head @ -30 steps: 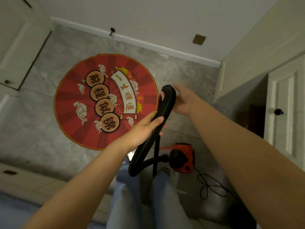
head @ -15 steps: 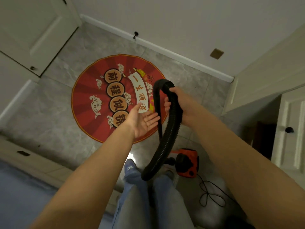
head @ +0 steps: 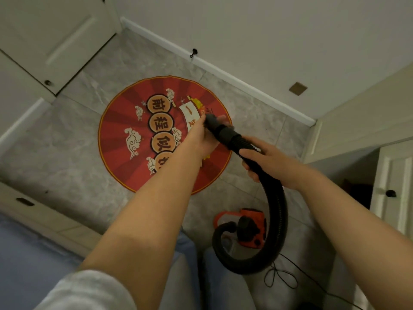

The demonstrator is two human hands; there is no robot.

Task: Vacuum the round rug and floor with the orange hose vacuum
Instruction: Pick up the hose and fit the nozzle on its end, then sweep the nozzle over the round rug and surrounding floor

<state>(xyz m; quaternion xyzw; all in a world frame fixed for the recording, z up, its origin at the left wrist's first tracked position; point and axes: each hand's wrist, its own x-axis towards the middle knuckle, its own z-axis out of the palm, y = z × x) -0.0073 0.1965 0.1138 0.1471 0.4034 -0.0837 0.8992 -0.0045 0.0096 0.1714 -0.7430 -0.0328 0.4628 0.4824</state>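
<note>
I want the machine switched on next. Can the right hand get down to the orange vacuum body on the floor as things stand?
Probably not right away. The right hand grips the black ribbed hose, held up above the orange vacuum body by the person's legs. Nothing blocks the way down, but it would have to let go and bend down.

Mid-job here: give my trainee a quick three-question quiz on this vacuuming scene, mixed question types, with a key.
1. True or false: the black hose is held by both hands.
2. Multiple choice: the orange vacuum body sits on A) the round rug, B) the grey tile floor, C) a shelf.
3. Fill in: the nozzle is held over the ____.

Key
1. True: the right hand grips the ribbed part, and the left hand holds the nozzle end.
2. B, on the floor near the person's legs.
3. Round rug; contact with it cannot be told.
</note>
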